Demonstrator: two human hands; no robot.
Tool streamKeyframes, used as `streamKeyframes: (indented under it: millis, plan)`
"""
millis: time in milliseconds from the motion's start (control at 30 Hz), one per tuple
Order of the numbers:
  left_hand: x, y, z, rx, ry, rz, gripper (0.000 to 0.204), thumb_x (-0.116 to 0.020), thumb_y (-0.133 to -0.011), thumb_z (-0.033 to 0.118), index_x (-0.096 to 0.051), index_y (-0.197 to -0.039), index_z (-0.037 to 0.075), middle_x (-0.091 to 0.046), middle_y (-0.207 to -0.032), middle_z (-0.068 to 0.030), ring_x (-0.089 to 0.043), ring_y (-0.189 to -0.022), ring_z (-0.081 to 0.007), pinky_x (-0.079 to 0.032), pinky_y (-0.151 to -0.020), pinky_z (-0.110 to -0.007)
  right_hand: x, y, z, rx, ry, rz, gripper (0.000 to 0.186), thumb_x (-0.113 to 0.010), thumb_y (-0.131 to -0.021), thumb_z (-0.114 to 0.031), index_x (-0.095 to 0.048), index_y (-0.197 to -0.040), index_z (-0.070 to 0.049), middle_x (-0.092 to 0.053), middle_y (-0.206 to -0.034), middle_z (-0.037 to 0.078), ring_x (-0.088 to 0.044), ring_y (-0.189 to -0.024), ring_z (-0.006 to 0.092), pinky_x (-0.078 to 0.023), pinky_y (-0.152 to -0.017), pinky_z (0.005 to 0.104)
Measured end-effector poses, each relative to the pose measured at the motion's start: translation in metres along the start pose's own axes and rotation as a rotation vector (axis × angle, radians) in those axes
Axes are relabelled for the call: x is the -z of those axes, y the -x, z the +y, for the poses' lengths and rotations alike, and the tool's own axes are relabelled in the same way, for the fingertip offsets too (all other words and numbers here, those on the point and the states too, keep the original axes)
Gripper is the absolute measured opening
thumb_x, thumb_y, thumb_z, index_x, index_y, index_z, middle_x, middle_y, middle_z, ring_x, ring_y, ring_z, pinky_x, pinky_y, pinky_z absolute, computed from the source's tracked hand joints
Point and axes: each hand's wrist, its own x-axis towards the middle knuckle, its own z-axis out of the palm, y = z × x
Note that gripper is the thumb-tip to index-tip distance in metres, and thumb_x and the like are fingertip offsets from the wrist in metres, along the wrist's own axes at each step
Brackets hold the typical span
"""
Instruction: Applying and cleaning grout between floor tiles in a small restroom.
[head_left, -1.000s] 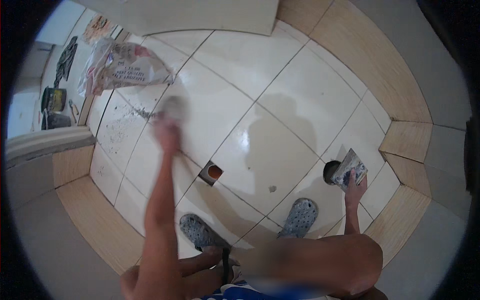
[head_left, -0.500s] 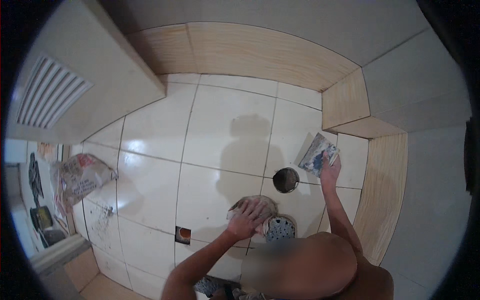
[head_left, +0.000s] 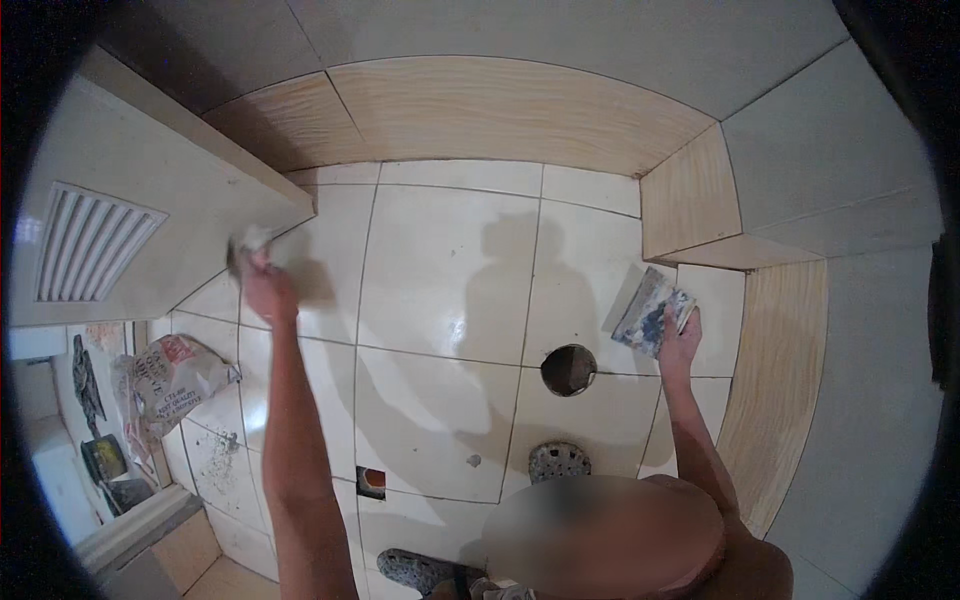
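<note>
Stretched far forward and left, my left hand grips a rag, blurred by motion, at the lower edge of the white door. My right hand is closed around the handle of a flat, broad-bladed trowel smeared with whitish and dark residue. The trowel is over the tiles, next to the inner corner of the wood-pattern skirting. A round drain hole lies in the pale tiled floor to the left of my right hand.
A crumpled printed bag rests by the doorway, with dark crumbs below it. A small square cut-out opens in the floor. Speckled clogs are on my feet. Wood-pattern skirting runs along the grey walls.
My left hand has swept the rag from the floor beside my foot up and left to the door's edge. My right hand keeps the trowel in nearly the same place.
</note>
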Motion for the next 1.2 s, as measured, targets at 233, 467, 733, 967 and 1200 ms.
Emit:
streamKeyframes:
  millis: [233, 467, 733, 967, 1200]
  plan:
    - [-0.043, 0.218, 0.177, -0.877, -0.006, -0.833, 0.042, -0.062, -0.084, 0.027, -0.059, -0.121, 0.008, -0.042, -0.143, -0.0189, -0.03, -0.137, -0.0391, -0.022, -0.111, -0.058, -0.057, -0.015, -0.009, 0.103, 0.034, -0.031, 0.025, -0.057, -0.095, -0.021, -0.053, -0.108, 0.0, -0.059, -0.099, 0.011, -0.057, -0.092, 0.0216, -0.044, -0.085, 0.0334]
    - [-0.013, 0.161, 0.056, -0.497, -0.037, -0.501, 0.06, -0.065, -0.071, 0.014, -0.054, -0.13, 0.01, -0.04, -0.145, -0.0166, -0.029, -0.138, -0.038, -0.02, -0.113, -0.055, -0.089, -0.081, -0.064, 0.79, 0.564, -0.336, 0.025, -0.053, -0.092, -0.023, -0.054, -0.109, -0.004, -0.058, -0.102, 0.015, -0.055, -0.095, 0.0339, -0.039, -0.08, 0.0474]
    - [0.013, 0.157, -0.018, -0.276, -0.122, -0.188, 0.049, -0.055, -0.08, 0.025, -0.057, -0.126, 0.01, -0.048, -0.138, -0.0182, -0.039, -0.131, -0.0398, -0.026, -0.11, -0.054, -0.21, -0.157, -0.076, 1.068, 0.9, -0.562, 0.026, -0.055, -0.088, -0.022, -0.05, -0.11, -0.007, -0.058, -0.103, 0.014, -0.056, -0.103, 0.0324, -0.041, -0.082, 0.0517]
    - [0.016, 0.155, -0.022, -0.267, -0.08, -0.182, 0.046, -0.052, -0.085, 0.033, -0.059, -0.124, 0.01, -0.048, -0.139, -0.0175, -0.041, -0.129, -0.041, -0.029, -0.107, -0.055, -0.211, -0.176, -0.078, 0.898, 0.872, -0.808, 0.028, -0.059, -0.083, -0.016, -0.049, -0.107, -0.006, -0.059, -0.101, 0.017, -0.056, -0.102, 0.0366, -0.041, -0.085, 0.0515]
    - [0.013, 0.15, -0.019, -0.232, -0.112, -0.242, 0.049, -0.035, -0.096, 0.041, -0.059, -0.125, 0.009, -0.049, -0.138, -0.0179, -0.039, -0.132, -0.0409, -0.027, -0.106, -0.056, -0.259, -0.176, -0.075, 1.015, 0.802, -0.792, 0.023, -0.056, -0.083, -0.014, -0.048, -0.102, -0.005, -0.059, -0.097, 0.02, -0.057, -0.093, 0.0421, -0.045, -0.077, 0.049]
